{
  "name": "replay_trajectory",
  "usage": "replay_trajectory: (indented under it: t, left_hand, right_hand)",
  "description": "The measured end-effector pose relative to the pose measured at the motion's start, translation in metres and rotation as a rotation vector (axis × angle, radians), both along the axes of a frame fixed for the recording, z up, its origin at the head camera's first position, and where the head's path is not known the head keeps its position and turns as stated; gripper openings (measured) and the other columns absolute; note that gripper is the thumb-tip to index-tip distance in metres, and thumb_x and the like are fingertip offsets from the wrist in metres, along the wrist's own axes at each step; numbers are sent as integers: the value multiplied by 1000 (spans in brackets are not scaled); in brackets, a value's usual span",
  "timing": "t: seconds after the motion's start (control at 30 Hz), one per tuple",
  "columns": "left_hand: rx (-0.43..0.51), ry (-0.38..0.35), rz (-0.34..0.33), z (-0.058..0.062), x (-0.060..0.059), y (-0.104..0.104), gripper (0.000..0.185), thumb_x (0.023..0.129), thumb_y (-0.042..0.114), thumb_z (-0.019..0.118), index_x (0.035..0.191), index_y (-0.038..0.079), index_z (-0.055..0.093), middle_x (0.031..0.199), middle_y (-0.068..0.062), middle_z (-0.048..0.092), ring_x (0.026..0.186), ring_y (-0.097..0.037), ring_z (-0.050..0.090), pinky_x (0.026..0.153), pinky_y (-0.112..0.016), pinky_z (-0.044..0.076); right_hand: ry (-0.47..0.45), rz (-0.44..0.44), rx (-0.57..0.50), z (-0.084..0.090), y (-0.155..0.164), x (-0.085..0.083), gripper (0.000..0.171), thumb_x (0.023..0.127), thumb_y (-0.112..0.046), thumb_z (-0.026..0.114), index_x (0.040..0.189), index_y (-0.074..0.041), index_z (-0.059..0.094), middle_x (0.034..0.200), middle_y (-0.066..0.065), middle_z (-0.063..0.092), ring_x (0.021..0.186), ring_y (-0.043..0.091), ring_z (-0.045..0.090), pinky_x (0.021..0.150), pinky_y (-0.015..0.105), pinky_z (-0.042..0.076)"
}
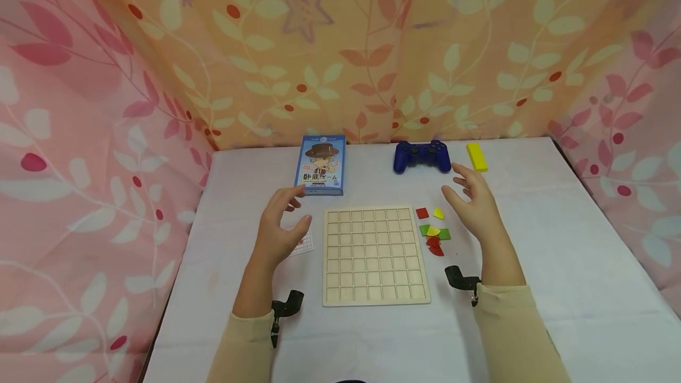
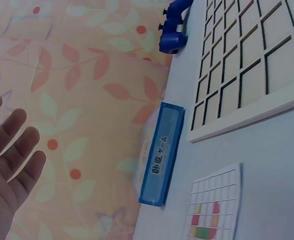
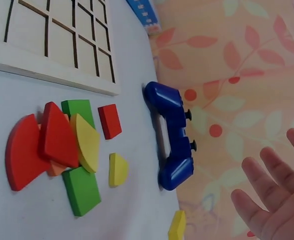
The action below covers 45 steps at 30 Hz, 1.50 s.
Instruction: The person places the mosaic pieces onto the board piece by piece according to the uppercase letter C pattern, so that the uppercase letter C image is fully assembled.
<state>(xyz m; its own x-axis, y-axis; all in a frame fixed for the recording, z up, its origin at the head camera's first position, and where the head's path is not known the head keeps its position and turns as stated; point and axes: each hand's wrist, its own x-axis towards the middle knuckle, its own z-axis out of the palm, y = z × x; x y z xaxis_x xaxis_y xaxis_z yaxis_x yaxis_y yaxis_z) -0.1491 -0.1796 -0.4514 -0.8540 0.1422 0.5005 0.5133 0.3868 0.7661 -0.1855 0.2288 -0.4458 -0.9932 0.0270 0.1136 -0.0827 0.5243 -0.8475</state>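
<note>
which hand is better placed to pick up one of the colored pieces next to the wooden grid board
Right. The right hand hovers open just beside the colored pieces, which lie off the wooden grid board's right edge. The left hand is across the board, over the pattern card.

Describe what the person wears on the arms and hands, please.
Both arms wear long beige sleeves that end at the wrists. A black camera mount is strapped at the right wrist, and another black mount at the left. The left hand and right hand are bare, without gloves.
</note>
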Motion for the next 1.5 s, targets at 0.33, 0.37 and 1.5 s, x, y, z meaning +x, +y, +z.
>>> replay_trajectory:
  t: [0.33,0.37,1.5]
  left_hand:
    - [35,-128,11,-31,24,9,59,86,2,72,142,17,60,123,-11,64,104,-26,58,92,-50,46]
    - [34,-141,14,-35,27,10,59,86,2,72,142,18,61,122,-11,64,103,-25,58,92,-50,47]
    - [76,-728,-96,-89,38,-1,60,89,3,74,146,9,55,57,5,37,51,-9,31,51,-24,29]
  right_hand:
    - [-100,21,-35,-10,-1,11,59,104,-34,60,155,-7,44,151,16,49,138,37,47,111,54,36]
    - [-110,23,-37,-11,-1,12,59,105,-34,60,155,-7,44,151,16,50,137,36,48,110,54,37]
    - [-306,16,22,-55,12,-3,53,104,-35,60,149,-9,53,102,12,53,84,26,49,71,32,40]
